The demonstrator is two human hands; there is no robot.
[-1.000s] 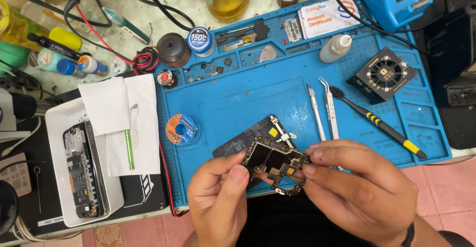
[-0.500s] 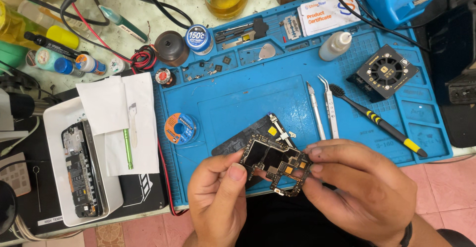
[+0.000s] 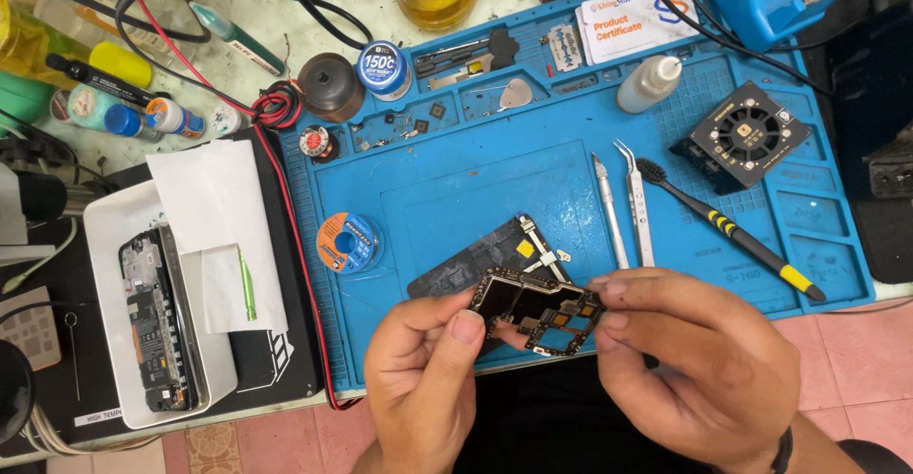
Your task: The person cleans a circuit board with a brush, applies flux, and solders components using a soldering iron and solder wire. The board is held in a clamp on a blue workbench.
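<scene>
Circuit board point(image 3: 537, 309): held above the near edge of the blue mat point(image 3: 475, 189), pinched at its left end by the left hand point(image 3: 423, 384) and at its right end by the right hand point(image 3: 699, 369), both closed on it. Dark flat panel point(image 3: 475, 260): laid on the mat just behind the board. Tweezers point(image 3: 635, 203) and scalpel point(image 3: 609, 210): placed side by side right of the panel. Black brush point(image 3: 728, 230): set further right. Solder spool point(image 3: 347, 243): placed left of the panel. Opened phone point(image 3: 152, 317): kept in a white tray point(image 3: 105, 222) off the mat's left side.
</scene>
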